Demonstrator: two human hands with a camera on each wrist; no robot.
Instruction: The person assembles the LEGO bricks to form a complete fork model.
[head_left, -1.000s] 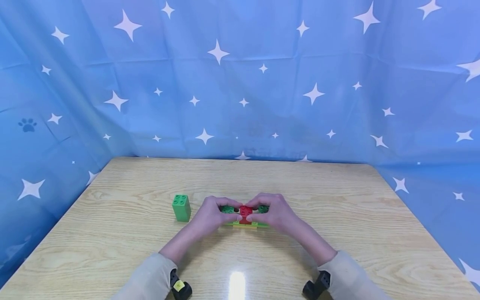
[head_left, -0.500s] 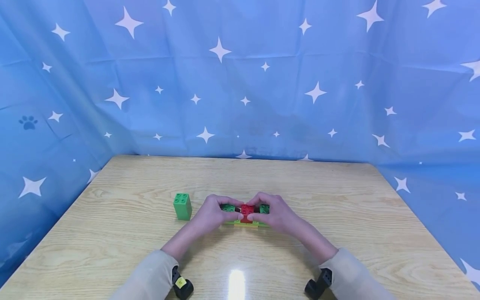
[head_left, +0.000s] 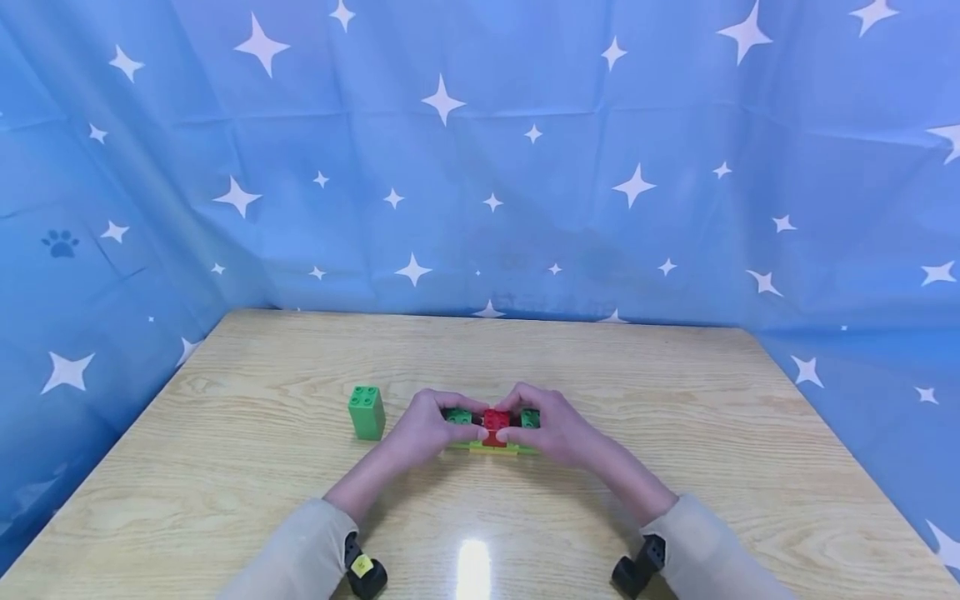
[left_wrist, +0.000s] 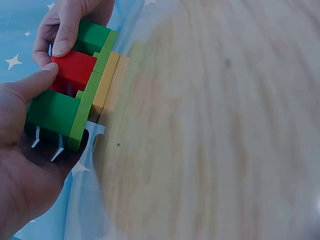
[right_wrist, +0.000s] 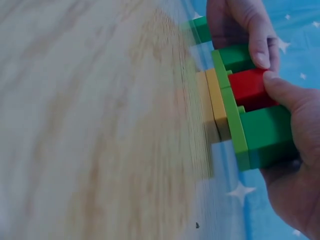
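Note:
Both hands are at a low toy-brick build in the middle of the table. A red brick sits at its centre, with dark green bricks on either side. Light green plates run beneath them, and yellow pieces lie lowest. My left hand grips the red brick from the left, thumb on its near side and forefinger reaching behind. From the right, my right hand holds the same brick in a matching way. Each palm arches around a dark green brick. The far fingertips are partly hidden.
A tall green brick stands upright on the wooden table, left of the left hand. Behind the table hangs a blue curtain with white stars. Each wrist wears a black camera.
The hands keep their hold on the red brick with hardly any movement. The head view has shifted slightly, so everything appears a few pixels further right and higher.

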